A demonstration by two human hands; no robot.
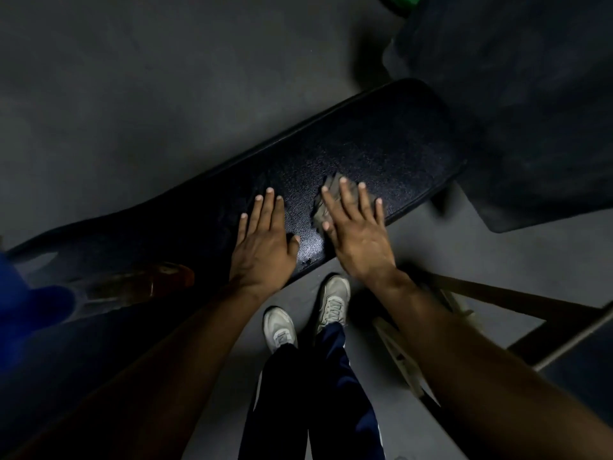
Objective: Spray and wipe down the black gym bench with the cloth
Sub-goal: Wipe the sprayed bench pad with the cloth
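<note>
The black gym bench runs slantwise from lower left to upper right, its padded top textured and shiny near its front edge. My right hand lies flat with spread fingers on a crumpled grey cloth, pressing it onto the pad. Beside it, my left hand rests flat on the bare pad, fingers straight. A clear spray bottle with brownish liquid lies at the bench's lower left end, blurred, next to something blue.
My two feet in pale sneakers stand on the grey floor just in front of the bench. A metal frame angles across the lower right. A large dark mat or pad fills the upper right. A green object sits at the top edge.
</note>
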